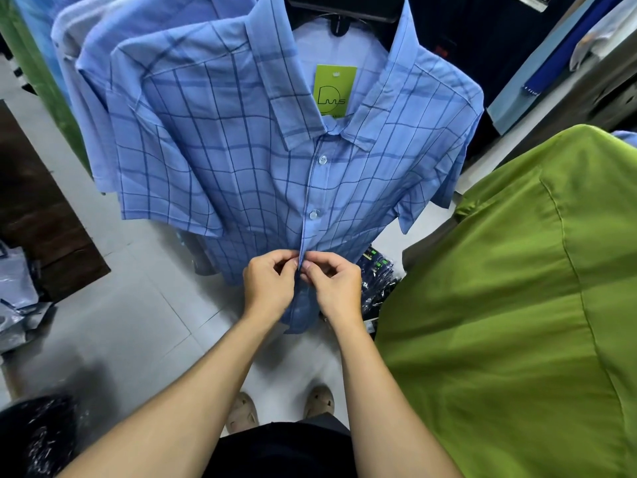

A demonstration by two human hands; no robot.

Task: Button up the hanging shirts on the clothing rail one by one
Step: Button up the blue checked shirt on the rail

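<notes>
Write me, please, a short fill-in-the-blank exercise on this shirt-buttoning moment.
1. The left hand and the right hand both pinch the front edge of the ____ checked shirt.
2. Above the hands, ____ buttons show on it.
3. Its sleeves are ____.
4. The plain garment on the person's right is ____.
Missing words: blue; two; short; green.

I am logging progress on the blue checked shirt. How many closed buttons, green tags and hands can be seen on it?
Closed buttons: 2, upper button, lower button
Green tag: 1
Hands pinching the checked shirt: 2, left hand, right hand
Total: 5
</notes>
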